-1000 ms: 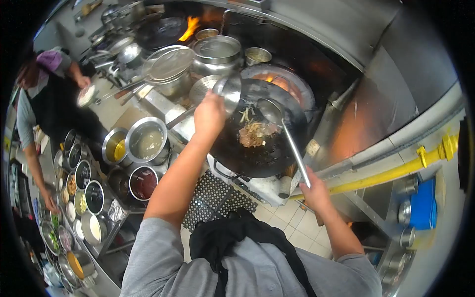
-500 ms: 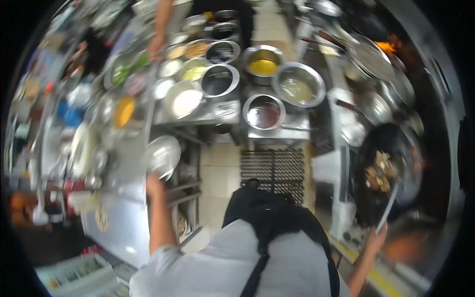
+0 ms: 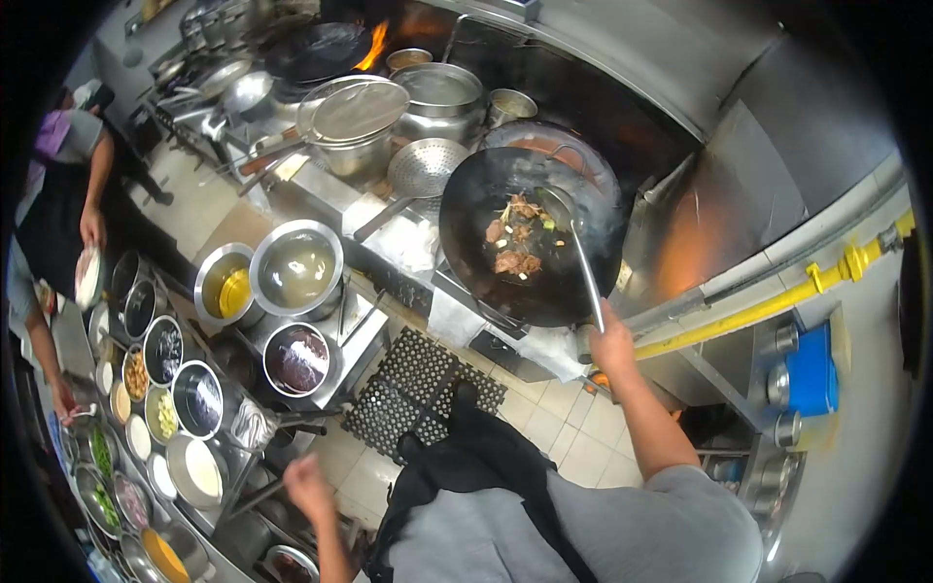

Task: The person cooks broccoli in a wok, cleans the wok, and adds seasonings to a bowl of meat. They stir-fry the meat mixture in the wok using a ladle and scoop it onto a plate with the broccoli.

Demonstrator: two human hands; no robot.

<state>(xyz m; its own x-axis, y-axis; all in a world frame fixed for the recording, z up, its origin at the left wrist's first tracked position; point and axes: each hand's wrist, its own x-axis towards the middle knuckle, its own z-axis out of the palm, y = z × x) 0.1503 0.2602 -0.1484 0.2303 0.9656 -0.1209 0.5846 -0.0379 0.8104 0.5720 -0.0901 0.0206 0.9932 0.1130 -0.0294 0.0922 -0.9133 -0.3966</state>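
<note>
My right hand [image 3: 612, 342] is closed around the handle of a long metal ladle [image 3: 587, 262]. The ladle's bowl rests inside a large black wok [image 3: 476, 277], at the right edge of the food. Browned meat pieces [image 3: 518, 262] with pale and green bits lie in the wok. Low on the left, my left hand [image 3: 307, 486] is slightly blurred; its fingers look curled, and nothing shows in them. It hangs beside the counter of ingredient bowls, below a steel pot of dark red liquid [image 3: 296, 360].
A perforated strainer [image 3: 428, 167] and lidded pots [image 3: 439, 89] stand beside the wok. Flames [image 3: 373, 47] rise at another burner. Pots of yellow oil [image 3: 229, 287] and cloudy liquid [image 3: 295, 269] stand left. A co-worker's hand [image 3: 92, 228] holds a pale item. A yellow gas pipe [image 3: 777, 303] runs right.
The view has swung right toward the stove. My left hand, earlier at a metal bowl, is now away from it. My right hand still holds the ladle in the wok.
</note>
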